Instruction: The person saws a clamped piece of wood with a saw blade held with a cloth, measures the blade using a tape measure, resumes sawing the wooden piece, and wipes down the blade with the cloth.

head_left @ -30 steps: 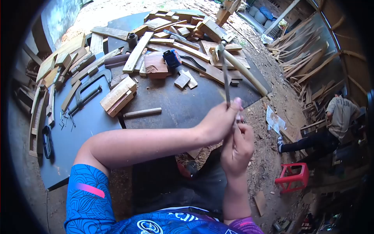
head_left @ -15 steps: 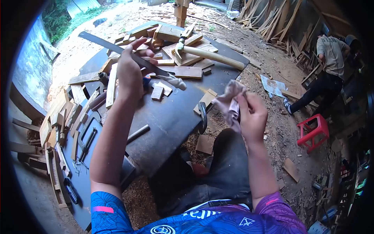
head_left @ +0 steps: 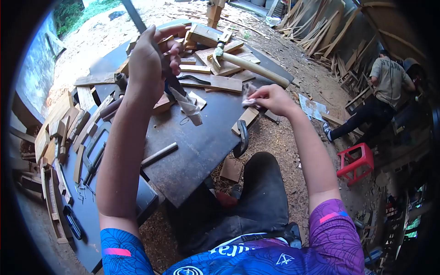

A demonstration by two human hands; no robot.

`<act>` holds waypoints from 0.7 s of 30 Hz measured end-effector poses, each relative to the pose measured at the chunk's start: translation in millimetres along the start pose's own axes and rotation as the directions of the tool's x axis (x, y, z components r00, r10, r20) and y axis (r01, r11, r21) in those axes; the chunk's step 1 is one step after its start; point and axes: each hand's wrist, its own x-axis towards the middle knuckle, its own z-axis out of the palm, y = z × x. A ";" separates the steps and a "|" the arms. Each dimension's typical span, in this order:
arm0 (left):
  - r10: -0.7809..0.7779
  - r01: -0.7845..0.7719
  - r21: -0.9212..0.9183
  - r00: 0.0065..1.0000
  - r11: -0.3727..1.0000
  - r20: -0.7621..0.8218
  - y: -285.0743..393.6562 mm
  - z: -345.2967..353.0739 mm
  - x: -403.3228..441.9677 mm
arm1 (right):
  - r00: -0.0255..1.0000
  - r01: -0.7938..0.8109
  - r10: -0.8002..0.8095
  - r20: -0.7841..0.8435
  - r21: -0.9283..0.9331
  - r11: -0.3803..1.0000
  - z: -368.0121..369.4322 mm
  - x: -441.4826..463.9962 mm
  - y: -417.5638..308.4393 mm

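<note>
My left hand [head_left: 149, 64], raised above the table, grips a long, narrow metal blade [head_left: 133, 14], possibly a saw blade. Its upper end points away from me, and a pale wrapping [head_left: 189, 109] covers the lower end. Between the fingertips of my right hand [head_left: 273, 99] is a crumpled pale rag [head_left: 249, 95], at the table's right edge. Just below the rag lie a small wood block [head_left: 246, 120] and a dark clamp [head_left: 242, 137]. A claw hammer [head_left: 251, 67] rests on wood pieces between and beyond my hands.
Wood offcuts cover the far and left parts of the dark tabletop [head_left: 183, 160]. A short rod [head_left: 159, 154] and a C-clamp [head_left: 95, 158] lie nearer me. To the right are a red stool [head_left: 356, 162] and a person [head_left: 387, 85] standing. Scrap wood leans behind.
My right hand has moved left and away from me with the rag, to the table edge. The blade in my left hand has turned to a steeper angle, its wrapped end shifting slightly left and lower.
</note>
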 end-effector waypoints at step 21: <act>-0.269 -0.374 0.924 0.884 0.082 0.382 -65.4 11.8 -20.3 | 0.927 0.128 -0.021 -0.374 0.262 0.957 53.6 -60.2 50.3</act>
